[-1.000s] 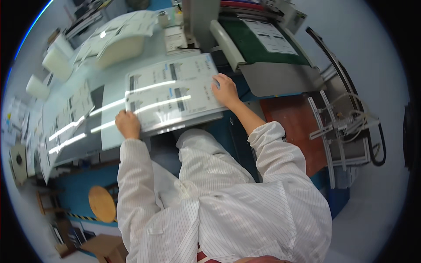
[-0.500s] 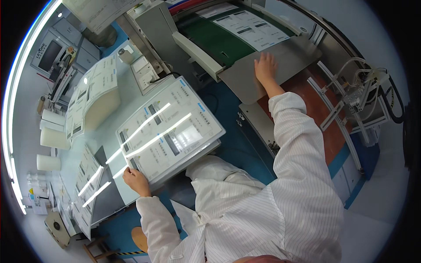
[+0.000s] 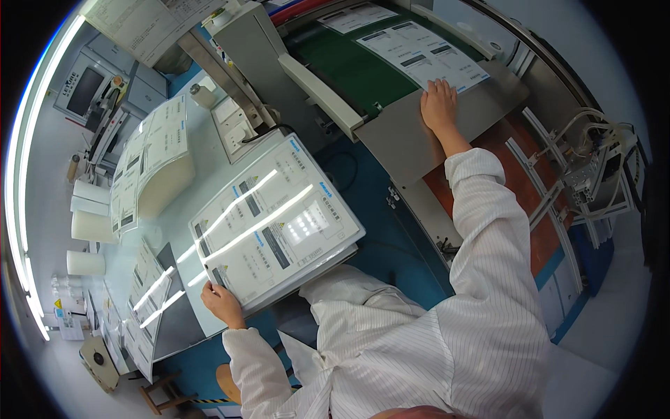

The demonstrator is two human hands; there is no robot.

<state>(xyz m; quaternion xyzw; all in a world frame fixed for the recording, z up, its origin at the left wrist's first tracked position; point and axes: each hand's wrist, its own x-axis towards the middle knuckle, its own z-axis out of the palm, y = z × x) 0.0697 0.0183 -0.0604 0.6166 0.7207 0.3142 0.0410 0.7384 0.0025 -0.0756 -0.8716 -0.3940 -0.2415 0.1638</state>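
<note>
My left hand (image 3: 222,305) is at the near left corner of a stack of glossy printed label sheets (image 3: 283,234), its fingers closed on the edge. The stack lies on the table's right side, in front of my body. My right hand (image 3: 440,108) is stretched out over a grey metal plate (image 3: 412,140) at the near end of a green conveyor belt (image 3: 331,70). Its fingers lie flat, with the tips at the near edge of a white printed sheet (image 3: 423,56). That sheet lies partly on the belt and reaches the plate. Another printed sheet (image 3: 357,17) is farther along the belt.
Curved printed sheets (image 3: 157,146) rest on the glass-topped table (image 3: 209,160), with more sheets (image 3: 143,307) at its near left. White rolls (image 3: 91,227) stand along the far left. A metal frame with hoses (image 3: 586,167) is at the right, beside a reddish-brown surface (image 3: 481,188).
My right hand has moved slightly farther forward to the sheet's edge. The sheet on the belt has come nearer, onto the plate. My left hand stays at the stack's corner.
</note>
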